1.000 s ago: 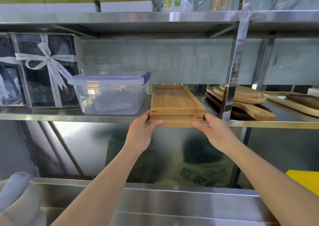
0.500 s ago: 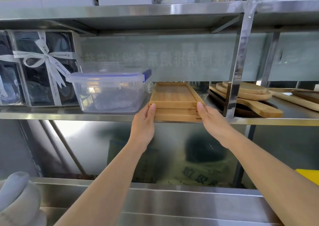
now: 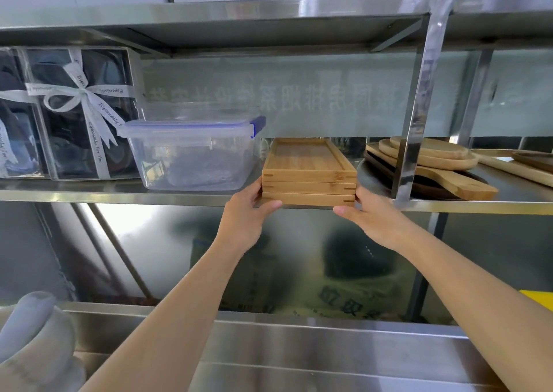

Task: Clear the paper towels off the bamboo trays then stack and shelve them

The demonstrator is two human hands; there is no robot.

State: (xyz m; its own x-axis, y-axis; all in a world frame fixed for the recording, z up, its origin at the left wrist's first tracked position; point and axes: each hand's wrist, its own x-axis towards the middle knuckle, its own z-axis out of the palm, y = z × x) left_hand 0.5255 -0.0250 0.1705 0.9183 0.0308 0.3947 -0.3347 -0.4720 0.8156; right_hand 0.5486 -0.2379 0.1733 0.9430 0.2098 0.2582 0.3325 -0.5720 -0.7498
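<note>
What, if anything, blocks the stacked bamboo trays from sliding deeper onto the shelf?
Nothing visible: the bamboo trays sit in an open gap between the clear plastic container and the upright post, held by the left hand and right hand.

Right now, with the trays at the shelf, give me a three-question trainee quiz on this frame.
1. True or false: the stack of bamboo trays has paper towels on top.
2. What stands directly left of the stack? A) clear plastic container B) round wooden boards C) a kettle
3. Fill in: the left hand and right hand hold the stack at its near ____.

Key: 1 false; 2 A; 3 corners.
</note>
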